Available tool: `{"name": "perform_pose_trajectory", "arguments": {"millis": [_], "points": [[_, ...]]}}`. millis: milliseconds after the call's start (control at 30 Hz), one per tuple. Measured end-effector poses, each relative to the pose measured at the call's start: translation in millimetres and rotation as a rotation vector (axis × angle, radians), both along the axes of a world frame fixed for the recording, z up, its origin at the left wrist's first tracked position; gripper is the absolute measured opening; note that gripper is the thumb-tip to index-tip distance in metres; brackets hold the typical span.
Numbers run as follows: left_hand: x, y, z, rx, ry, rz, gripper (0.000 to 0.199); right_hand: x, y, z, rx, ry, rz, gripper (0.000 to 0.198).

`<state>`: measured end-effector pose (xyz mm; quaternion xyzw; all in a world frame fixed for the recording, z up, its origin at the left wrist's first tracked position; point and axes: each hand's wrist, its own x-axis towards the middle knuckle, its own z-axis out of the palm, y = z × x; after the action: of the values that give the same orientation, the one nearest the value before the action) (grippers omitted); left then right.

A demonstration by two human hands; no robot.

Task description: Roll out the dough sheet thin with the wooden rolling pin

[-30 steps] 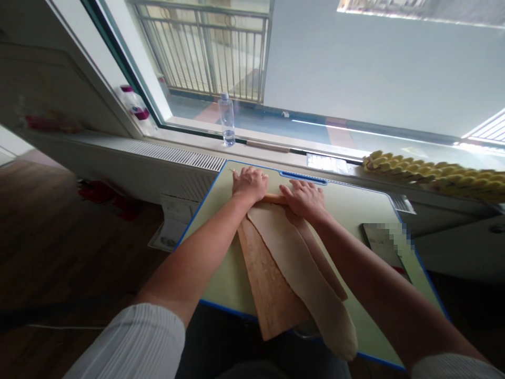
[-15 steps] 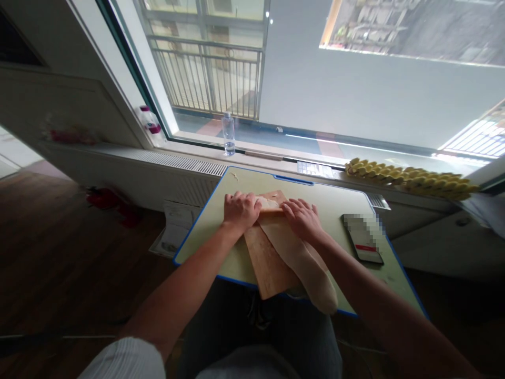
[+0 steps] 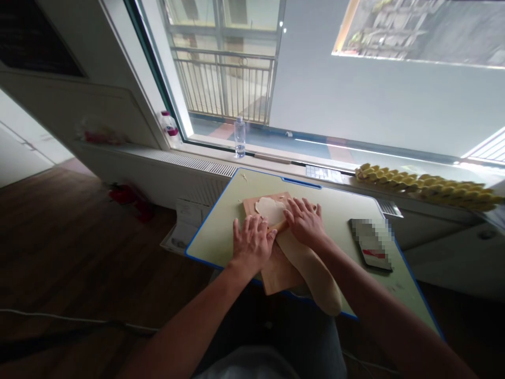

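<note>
A wooden rolling pin [image 3: 281, 227] lies slantwise across a long flattened sheet of dough [image 3: 315, 276]. My left hand [image 3: 253, 241] rests flat on the pin's left end, fingers stretched and apart. On its other end lies my right hand [image 3: 305, 220], palm down with fingers extended forward; it hides that end. Beneath the dough is a wooden board [image 3: 278, 271]. The dough's far part spreads beyond the pin with an uneven edge, while its rounded near end hangs over the table's front edge.
The small blue-edged table [image 3: 221, 226] stands against the windowsill. A phone [image 3: 371, 245] lies on its right side, and a scrap of dough [image 3: 244, 178] at its far left corner. On the sill are a clear bottle [image 3: 240, 138] and yellow egg-carton-like trays [image 3: 426, 185].
Both hands have drawn the rolling pin nearer to me, the left more than the right, so it now slants. My left fingers have straightened. More of the far dough shows. The camera view has shifted.
</note>
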<state>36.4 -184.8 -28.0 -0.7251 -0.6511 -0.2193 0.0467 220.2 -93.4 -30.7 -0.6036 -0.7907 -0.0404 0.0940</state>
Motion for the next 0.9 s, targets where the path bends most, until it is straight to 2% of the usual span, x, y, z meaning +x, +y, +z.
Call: {"name": "perform_pose_trajectory", "arguments": {"millis": [267, 400, 667, 900], "points": [[-25, 39, 1.2, -0.109, -0.022, 0.047, 0.049, -24, 30, 7, -0.051, 0.001, 0.011, 0.061], [-38, 58, 5.9, -0.165, -0.03, 0.056, 0.046, -33, 41, 10, -0.092, -0.003, -0.011, 0.062], [-54, 89, 6.8, -0.174, -0.076, 0.093, 0.039, -49, 67, 18, -0.153, 0.002, -0.04, 0.065], [-62, 106, 13.5, -0.075, -0.049, 0.185, 0.035, -62, 95, 18, -0.208, 0.056, -0.06, 0.071]]}}
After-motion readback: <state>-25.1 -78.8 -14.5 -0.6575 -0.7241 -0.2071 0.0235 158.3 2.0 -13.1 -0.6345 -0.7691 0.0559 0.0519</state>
